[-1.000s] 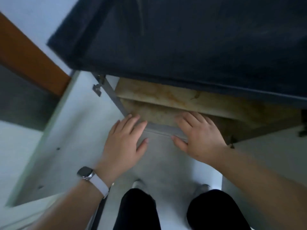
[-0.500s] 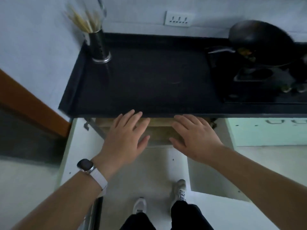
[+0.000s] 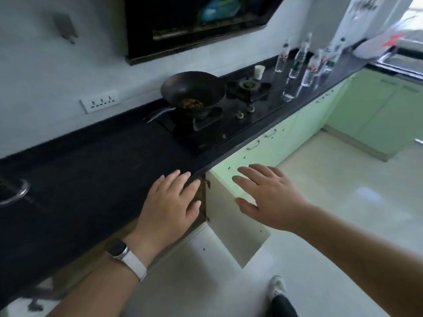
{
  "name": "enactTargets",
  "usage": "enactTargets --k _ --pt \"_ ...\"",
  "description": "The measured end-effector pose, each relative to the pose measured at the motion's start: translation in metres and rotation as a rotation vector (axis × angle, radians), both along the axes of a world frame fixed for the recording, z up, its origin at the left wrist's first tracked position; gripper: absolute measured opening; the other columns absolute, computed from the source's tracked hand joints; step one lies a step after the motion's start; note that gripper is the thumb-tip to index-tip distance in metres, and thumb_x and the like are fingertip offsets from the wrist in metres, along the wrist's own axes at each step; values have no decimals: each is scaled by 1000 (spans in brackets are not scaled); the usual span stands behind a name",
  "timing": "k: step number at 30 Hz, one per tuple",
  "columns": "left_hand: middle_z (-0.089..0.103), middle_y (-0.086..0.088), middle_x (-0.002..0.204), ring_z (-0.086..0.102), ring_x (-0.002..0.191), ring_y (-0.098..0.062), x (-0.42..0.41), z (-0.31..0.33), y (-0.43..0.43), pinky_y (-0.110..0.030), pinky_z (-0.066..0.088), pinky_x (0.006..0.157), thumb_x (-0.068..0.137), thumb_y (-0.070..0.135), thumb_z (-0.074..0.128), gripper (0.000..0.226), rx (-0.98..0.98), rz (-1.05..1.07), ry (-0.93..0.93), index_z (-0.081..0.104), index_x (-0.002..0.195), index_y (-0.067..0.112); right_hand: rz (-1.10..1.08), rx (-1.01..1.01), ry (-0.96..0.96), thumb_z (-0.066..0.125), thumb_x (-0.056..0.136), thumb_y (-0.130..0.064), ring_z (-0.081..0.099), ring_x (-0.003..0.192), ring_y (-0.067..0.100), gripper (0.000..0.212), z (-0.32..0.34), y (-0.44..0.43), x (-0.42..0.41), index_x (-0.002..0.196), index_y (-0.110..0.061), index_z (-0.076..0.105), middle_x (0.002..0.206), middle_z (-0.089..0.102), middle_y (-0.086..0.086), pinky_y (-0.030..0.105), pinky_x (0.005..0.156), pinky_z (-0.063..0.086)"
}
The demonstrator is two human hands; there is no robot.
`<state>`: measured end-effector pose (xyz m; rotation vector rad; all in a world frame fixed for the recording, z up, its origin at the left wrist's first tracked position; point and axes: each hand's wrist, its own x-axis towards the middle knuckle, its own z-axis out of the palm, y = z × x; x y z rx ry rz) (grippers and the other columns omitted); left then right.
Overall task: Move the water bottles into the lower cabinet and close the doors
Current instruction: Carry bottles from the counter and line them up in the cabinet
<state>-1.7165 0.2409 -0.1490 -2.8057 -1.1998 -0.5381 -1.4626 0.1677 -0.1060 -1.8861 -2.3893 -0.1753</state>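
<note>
Water bottles (image 3: 306, 62) on far counter (image 3: 91, 179), labels blurred; cabinet door (image 3: 231, 216) ajar.

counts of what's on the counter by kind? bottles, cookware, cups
Water bottles: 5, though blur could hide another
Wok: 1
White cup: 1
Total: 7
All bottles stand at the far end of the countertop; both hands are empty.

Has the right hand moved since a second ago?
Yes. The right hand was at the open cabinet's bottom edge; now it hovers over the open door, right of the countertop.
</note>
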Motion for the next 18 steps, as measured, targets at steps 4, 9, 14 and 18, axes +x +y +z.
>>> enactTargets --k 4,9,14,18 --pt "65 -16 135 56 130 -38 65 19 8 -59 44 106 95 39 49 49 33 -97 14 68 129 11 -91 3 -5 49 94 -49 54 124 33 50 8 -14 56 131 -18 60 136 59 7 48 102 44" --pt "65 -17 134 58 129 -39 163 39 14 -60 47 103 95 40 47 50 47 -155 44 68 129 11 -158 21 11 52 93 -50 52 127 35 52 19 -16 144 134 -18 59 139 57 7 49 103 42" --pt "66 -16 133 58 129 -39 274 52 18 -60 46 103 95 41 47 50 79 -206 65 69 128 11 -183 106 64 51 91 -47 57 119 37 49 21 -18 250 125 -14 65 130 62 10 49 98 46" --pt "66 -17 132 58 128 -40 361 53 19 -59 45 104 94 40 48 50 112 -242 68 71 126 10 -216 105 93 51 91 -47 56 120 35 48 16 -27 336 125 -14 64 131 62 10 47 100 44"
